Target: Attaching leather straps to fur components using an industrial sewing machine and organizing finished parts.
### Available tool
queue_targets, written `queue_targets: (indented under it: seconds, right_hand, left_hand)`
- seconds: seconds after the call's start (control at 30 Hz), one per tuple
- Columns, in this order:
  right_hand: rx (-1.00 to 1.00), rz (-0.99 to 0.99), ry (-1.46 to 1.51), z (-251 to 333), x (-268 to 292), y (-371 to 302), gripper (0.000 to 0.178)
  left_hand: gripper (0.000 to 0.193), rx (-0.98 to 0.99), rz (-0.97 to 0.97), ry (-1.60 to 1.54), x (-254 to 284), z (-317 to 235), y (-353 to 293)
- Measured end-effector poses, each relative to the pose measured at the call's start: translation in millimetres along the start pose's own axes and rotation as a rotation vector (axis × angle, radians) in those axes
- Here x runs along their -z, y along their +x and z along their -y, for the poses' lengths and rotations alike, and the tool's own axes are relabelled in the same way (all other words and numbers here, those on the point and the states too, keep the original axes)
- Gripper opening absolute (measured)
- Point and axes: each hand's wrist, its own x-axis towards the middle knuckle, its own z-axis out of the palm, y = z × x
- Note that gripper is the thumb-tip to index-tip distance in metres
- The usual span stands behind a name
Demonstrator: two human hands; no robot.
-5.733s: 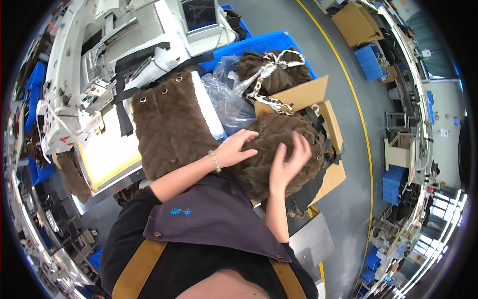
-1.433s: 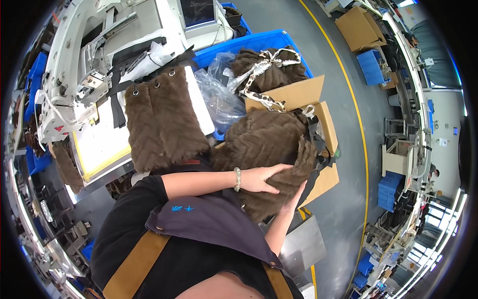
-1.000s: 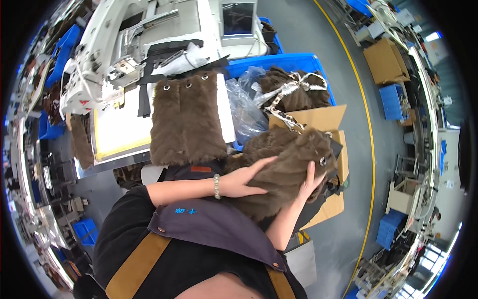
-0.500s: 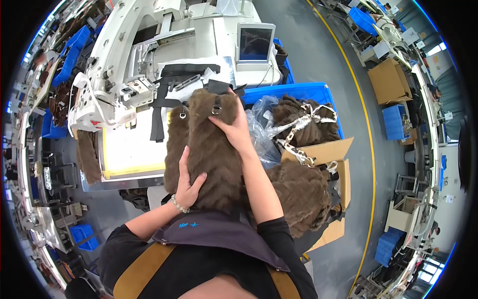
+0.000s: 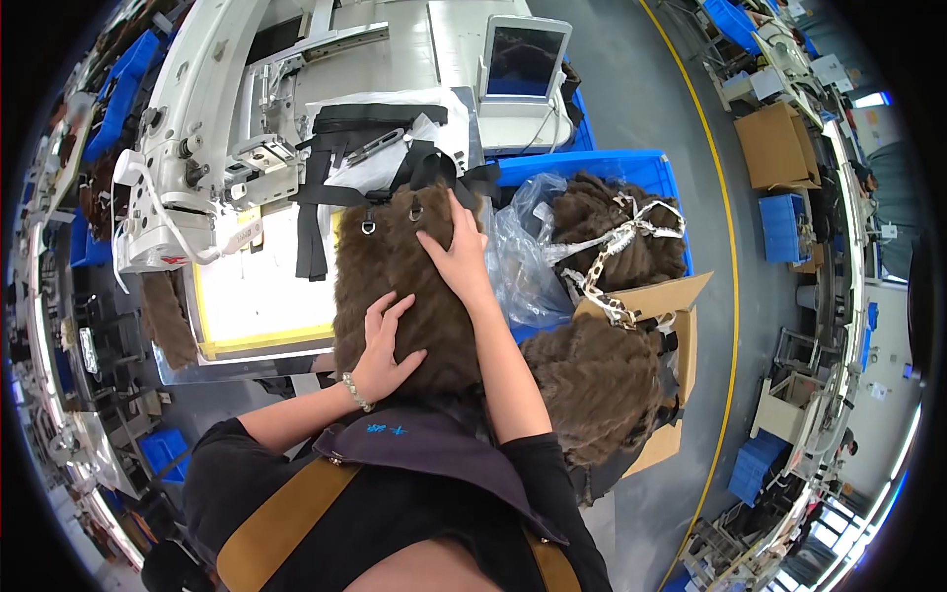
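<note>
A brown fur piece (image 5: 385, 266) lies in front of me at the edge of the machine bed. Near its far edge sit two metal D-rings, a left D-ring (image 5: 368, 228) and a right D-ring (image 5: 416, 213), on black tabs. My left hand (image 5: 385, 347) rests on the near part of the fur with its fingers spread. Stretched along the fur's right edge, my right hand (image 5: 460, 255) has thumb and fingers apart. Black strap pieces (image 5: 430, 163) lie just beyond the fur. The near end of the fur meets my apron.
A white sewing machine (image 5: 173, 187) stands at left beside a lit white panel (image 5: 266, 296). A small screen (image 5: 528, 61) is at the back. To the right are a blue bin (image 5: 641, 163) with plastic and bundled fur, and a cardboard box (image 5: 686, 365) beside more fur (image 5: 597, 385).
The fur has gone from raised and doubled in my hands to spread flatter, with both D-rings side by side. My left hand has moved onto its face, and the right has loosened.
</note>
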Motion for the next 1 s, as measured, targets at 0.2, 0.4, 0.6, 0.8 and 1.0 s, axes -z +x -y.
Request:
queue_targets:
  seconds: [0.2, 0.4, 0.6, 0.8, 1.0]
  right_hand:
    - [0.043, -0.195, -0.246, 1, 29, -46, 0.066]
    - [0.018, -0.397, -0.411, 8, 115, -164, 0.041]
    - [-0.274, -0.702, -0.234, -21, 156, -299, 0.022]
    - [-0.324, -0.846, -0.096, -36, 164, -341, 0.022]
    - [-0.356, -0.919, 0.241, -52, 162, -318, 0.021]
  left_hand:
    - [0.072, -0.078, -0.159, 0.108, -5, -14, -1]
    - [0.046, -0.532, -0.06, -0.096, -43, -56, -1]
    - [0.036, -0.591, 0.332, -0.109, -152, -85, 4]
    - [0.07, -0.36, 0.404, -0.021, -198, -86, 36]
    - [0.069, -0.399, 0.445, 0.213, -202, -86, 44]
